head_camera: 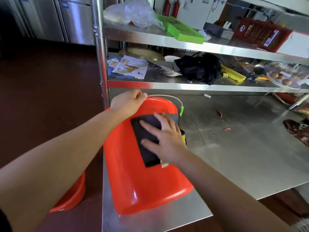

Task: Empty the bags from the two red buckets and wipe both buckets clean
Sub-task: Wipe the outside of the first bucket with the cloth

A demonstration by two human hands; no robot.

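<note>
Head view shows a steel desk (242,148) with a red bucket (142,186) lying on its side at the near left corner, the bottom toward the person and the mouth toward the shelves. Behind the desk stands a steel rack (167,85) with two cluttered shelves; on it lie a green tray (182,30), a black bag (200,68), a clear plastic bag (133,12) and some papers (130,67). A second red bucket (71,196) stands on the dark floor to the left of the desk, partly hidden by the left arm. A dark cloth (147,139) lies flat on the upper side of the first bucket. The right hand (165,141) presses on this cloth with spread, straight fingers. The left hand (127,102) grips the rim of the bucket at its far left side, fingers curled over the edge, close to the wire handle (168,97). Two small red chili pieces (219,113) lie on the desk, well apart from the bucket.
</note>
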